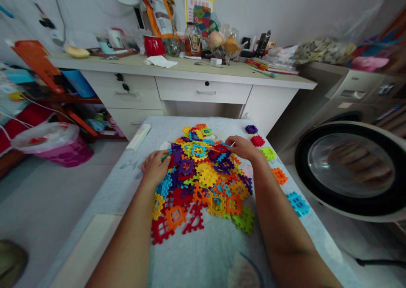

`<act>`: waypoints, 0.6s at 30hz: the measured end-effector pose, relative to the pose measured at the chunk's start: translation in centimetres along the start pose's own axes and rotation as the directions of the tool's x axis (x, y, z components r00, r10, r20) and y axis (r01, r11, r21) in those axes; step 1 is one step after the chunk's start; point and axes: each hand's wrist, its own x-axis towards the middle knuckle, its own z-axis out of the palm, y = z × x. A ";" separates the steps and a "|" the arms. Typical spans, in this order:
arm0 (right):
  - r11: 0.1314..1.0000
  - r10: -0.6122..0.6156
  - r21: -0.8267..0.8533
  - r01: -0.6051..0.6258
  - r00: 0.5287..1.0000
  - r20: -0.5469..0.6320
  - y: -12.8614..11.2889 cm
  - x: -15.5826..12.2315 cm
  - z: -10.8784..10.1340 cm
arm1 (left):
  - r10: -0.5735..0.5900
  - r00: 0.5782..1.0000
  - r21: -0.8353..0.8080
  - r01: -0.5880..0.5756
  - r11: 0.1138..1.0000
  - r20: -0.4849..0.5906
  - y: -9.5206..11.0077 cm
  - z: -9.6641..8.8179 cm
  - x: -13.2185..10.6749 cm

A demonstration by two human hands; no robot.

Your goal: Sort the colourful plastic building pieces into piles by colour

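A heap of flat, notched plastic building pieces (207, 176) in red, orange, yellow, green, blue and purple lies in the middle of the cloth-covered table (203, 254). At its left edge my left hand (155, 167) is closed, thumb and fingers around a greenish-blue piece (165, 156) that is mostly covered. My right hand (243, 147) reaches to the heap's upper right side, fingers bent in a pinch at the pieces; what lies between the fingertips is hard to see. Along the right edge stand apart a purple (251, 129), red (257, 141), green (268, 153), orange (279, 176) and blue piece (298, 204).
A white box (138, 136) lies at the table's far left corner. Behind stands a white drawer desk (203, 91) crowded with jars, a red mug (154, 46) and a fruit bowl. A washing machine's round door (352, 169) hangs open at right; a pink bin (63, 146) stands left.
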 end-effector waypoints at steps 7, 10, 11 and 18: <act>0.989 -0.097 -0.093 0.112 0.983 0.155 -0.3 -0.2 0.9 | 0.002 1.000 0.014 -0.002 1.000 -0.009 0.0 0.1 0.1; 0.992 -0.122 0.003 0.123 0.978 0.172 -0.7 -0.4 0.7 | 0.009 1.000 0.009 -0.009 1.000 -0.012 -0.2 0.2 0.1; 0.991 -0.131 0.054 0.123 0.975 0.178 -0.9 -0.5 0.7 | 0.012 1.000 0.008 -0.012 1.000 -0.015 -0.3 0.3 0.2; 0.949 -0.046 0.315 0.022 0.996 0.070 -1.2 -0.2 1.4 | 0.003 1.000 0.018 -0.002 1.000 -0.025 -0.4 0.6 0.3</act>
